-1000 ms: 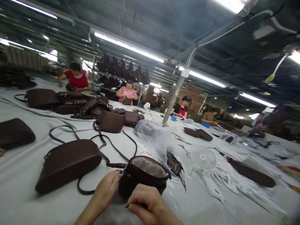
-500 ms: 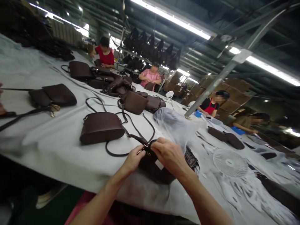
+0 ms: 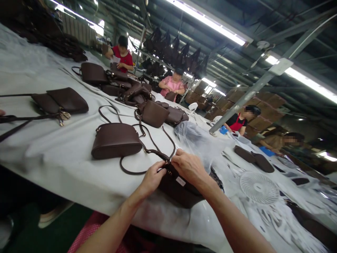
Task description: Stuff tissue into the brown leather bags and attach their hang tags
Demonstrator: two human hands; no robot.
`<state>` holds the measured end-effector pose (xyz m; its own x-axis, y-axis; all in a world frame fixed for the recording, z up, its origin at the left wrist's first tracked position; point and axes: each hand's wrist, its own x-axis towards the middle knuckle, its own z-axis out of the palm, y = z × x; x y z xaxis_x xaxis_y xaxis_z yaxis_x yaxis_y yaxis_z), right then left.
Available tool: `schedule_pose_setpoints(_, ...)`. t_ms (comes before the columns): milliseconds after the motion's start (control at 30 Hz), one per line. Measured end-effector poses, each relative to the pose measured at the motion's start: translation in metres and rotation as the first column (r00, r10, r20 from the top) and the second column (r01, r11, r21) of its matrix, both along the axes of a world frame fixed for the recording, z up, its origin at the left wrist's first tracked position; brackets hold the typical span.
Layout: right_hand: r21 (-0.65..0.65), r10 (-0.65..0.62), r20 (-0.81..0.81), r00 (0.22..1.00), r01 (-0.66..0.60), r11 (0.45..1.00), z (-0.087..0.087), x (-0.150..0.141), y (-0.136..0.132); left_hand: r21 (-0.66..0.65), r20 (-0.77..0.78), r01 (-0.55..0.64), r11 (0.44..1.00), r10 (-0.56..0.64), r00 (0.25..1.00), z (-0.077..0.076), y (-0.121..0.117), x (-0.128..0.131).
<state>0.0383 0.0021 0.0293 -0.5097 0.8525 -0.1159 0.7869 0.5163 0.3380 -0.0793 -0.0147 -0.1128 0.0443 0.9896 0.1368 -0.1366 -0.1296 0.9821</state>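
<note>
A dark brown handbag (image 3: 181,193) lies at the table's near edge, with a small white label (image 3: 180,181) on its upper side. My left hand (image 3: 154,175) is closed on the bag's corner by the gold strap hardware, thumb on top. Across from it, my right hand (image 3: 188,165) pinches the bag's top edge near the same hardware; its fingertips are partly hidden. A thin brown strap (image 3: 158,153) runs from that corner away over the cloth. Left of my hands rests another brown handbag (image 3: 117,140), its strap looped behind it.
More brown bags (image 3: 152,113) are heaped farther back, and a flap bag (image 3: 63,102) lies at left beside a co-worker's fingers. Clear plastic (image 3: 192,138), a white fan (image 3: 259,187) and a slanting metal post (image 3: 237,102) are to the right. Several co-workers sit around the table.
Both hands stay at the bag's corner, and the right has shifted slightly, showing more of the white label. The whole view has tilted a little. The co-worker in red has raised a hand.
</note>
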Motion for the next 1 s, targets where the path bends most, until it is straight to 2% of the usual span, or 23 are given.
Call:
schedule_pose_setpoints(167,0.015,-0.023,0.049,0.999,0.022,1.000,0.002,-0.010,0.004,0.010,-0.019,0.009,1.000,-0.009,1.000,0.002,0.001,0.000)
schedule_pose_setpoints(467,0.071,-0.064,-0.005,0.998,0.064,0.995,-0.007,-0.009,0.002,0.031,0.023,0.026,0.999,-0.027,0.999,0.008,-0.001,0.000)
schedule_pose_setpoints(633,0.026,-0.068,0.047,0.997,0.067,0.997,-0.004,-0.009,0.005,0.033,0.042,0.042,0.999,-0.043,0.998,0.006,0.000,0.004)
schedule_pose_setpoints(833,-0.014,-0.051,0.047,0.998,0.051,0.999,-0.006,-0.015,0.009,-0.005,0.111,-0.045,0.999,0.045,0.993,-0.004,0.012,0.008)
schedule_pose_setpoints(1000,-0.042,-0.079,-0.016,0.997,0.078,0.996,-0.009,-0.019,0.005,0.017,0.021,-0.091,0.996,0.090,0.996,0.001,0.019,0.007)
